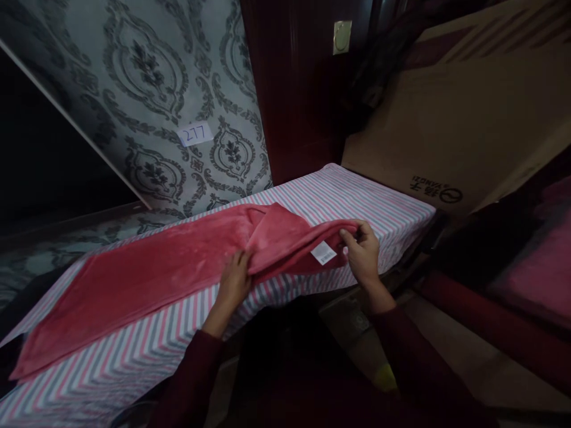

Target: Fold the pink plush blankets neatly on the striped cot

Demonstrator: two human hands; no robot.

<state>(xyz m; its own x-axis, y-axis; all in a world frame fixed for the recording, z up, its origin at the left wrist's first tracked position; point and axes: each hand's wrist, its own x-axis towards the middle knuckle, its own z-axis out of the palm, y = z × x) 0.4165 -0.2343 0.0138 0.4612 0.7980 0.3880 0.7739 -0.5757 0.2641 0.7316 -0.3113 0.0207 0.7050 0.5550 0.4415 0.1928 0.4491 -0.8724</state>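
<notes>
Red cloth (147, 273) lies lengthwise over a striped cover (366, 196), running from well left of your grip up to your right-hand fingers. Your right hand (363, 252) holds its right-hand end, the thumb and fingers closed narrowly on the folded edge. Your left hand (234, 276) rests at the near side of the cloth, left of that pinch, with its fingers bent against the fabric; you cannot tell from this view whether they grasp it or only press on it. Between your two hands the cloth is doubled over, with a creased flap just beyond the left fingertips and layered edges running toward the right-hand pinch. A white label (323, 253) shows on the fabric just left of your right fingertips.

Striped cover extends beyond and to the right of your grip, and hangs down on the near side beneath it. Farther beyond your left hand, a paper marked 277 (195, 134) sits on a patterned wall (147, 65). Beyond and to the right of your right hand leans a large cardboard box (473, 119), and a pink fuzzy item (539, 261) lies well right of the grip.
</notes>
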